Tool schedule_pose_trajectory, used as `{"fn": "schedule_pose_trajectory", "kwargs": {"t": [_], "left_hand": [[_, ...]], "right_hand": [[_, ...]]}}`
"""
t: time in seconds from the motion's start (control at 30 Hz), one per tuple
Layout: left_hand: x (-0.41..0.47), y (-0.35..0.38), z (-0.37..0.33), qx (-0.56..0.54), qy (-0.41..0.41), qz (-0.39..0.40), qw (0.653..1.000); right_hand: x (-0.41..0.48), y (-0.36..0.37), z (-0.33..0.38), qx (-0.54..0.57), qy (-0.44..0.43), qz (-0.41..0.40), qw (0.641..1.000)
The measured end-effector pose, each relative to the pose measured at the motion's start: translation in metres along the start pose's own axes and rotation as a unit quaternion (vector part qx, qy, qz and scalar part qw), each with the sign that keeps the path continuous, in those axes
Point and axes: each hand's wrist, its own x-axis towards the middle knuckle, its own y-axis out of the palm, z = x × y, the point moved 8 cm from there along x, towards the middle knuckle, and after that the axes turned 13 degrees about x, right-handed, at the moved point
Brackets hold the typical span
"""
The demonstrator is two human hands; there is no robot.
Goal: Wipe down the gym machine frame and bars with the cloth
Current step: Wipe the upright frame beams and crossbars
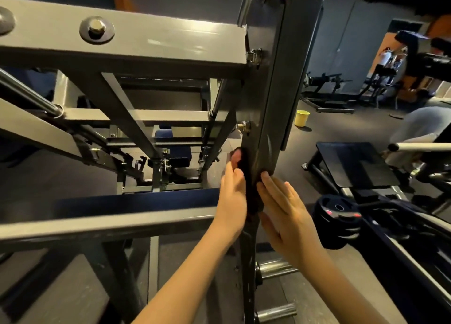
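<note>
cloth (252, 194): dark, with a reddish patch at its top end; draped round the near edge of the upright post (275, 91), low down, sandwiched between both hands.
cloth handling: soft, light and limp, judging by how it folds. It will bunch and slide on painted steel unless pressed flat. Best held wrapped round the post with a palm on each face.
left hand (231, 196): on the post's left face, fingers bent over the cloth and gripping it; fingertips hidden in the fabric.
right hand (285, 211): on the right face, fingers (268, 182) straight and together, pressing flat; holds nothing by curl.
post: rigid box steel, smooth paint, fixed. Takes firm pressure.
snag risk: bolt head (244, 126) just above the cloth could catch the fabric.
not yet reached, likely: top cross beam (146, 43) and lower rail (109, 223).
nearby: chrome pegs (275, 268) below the hands, weight plates (336, 216) to the right, yellow bucket (302, 118) on the floor beyond.
</note>
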Motion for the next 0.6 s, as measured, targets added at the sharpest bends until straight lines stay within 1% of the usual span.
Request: {"fn": "schedule_pose_trajectory", "kwargs": {"t": [0.03,0.07,0.1,0.17,0.23,0.3,0.37,0.47,0.6], "left_hand": [[0.006,0.001,-0.006,-0.044,-0.014,0.008,0.999],[0.01,0.0,-0.008,-0.06,-0.024,0.008,0.998],[0.008,0.001,-0.01,-0.062,-0.017,0.011,0.998],[-0.011,0.001,-0.008,-0.045,-0.003,0.005,0.999],[-0.029,0.005,0.0,-0.03,-0.016,0.014,0.999],[-0.024,0.007,0.001,-0.048,-0.027,0.026,0.998],[-0.004,0.004,-0.013,-0.03,-0.009,0.039,0.999],[0.012,-0.001,-0.029,-0.047,0.015,0.032,0.998],[-0.029,0.002,-0.008,-0.03,-0.004,0.009,0.999]], "right_hand": [[0.0,-0.001,0.001,-0.005,0.005,-0.003,1.0],[0.0,-0.003,0.001,-0.014,0.01,-0.004,1.0],[0.0,-0.004,0.001,-0.022,0.011,-0.006,1.0],[-0.002,-0.002,-0.001,-0.022,0.006,-0.011,1.0],[-0.003,0.003,-0.004,-0.001,0.013,-0.014,1.0],[-0.002,0.004,-0.003,0.004,0.02,-0.024,0.999],[0.0,-0.002,0.002,-0.025,0.008,-0.033,0.999],[0.004,-0.01,0.009,-0.012,0.007,-0.032,0.999],[0.01,-0.017,0.009,0.014,0.019,-0.065,0.998]]}}
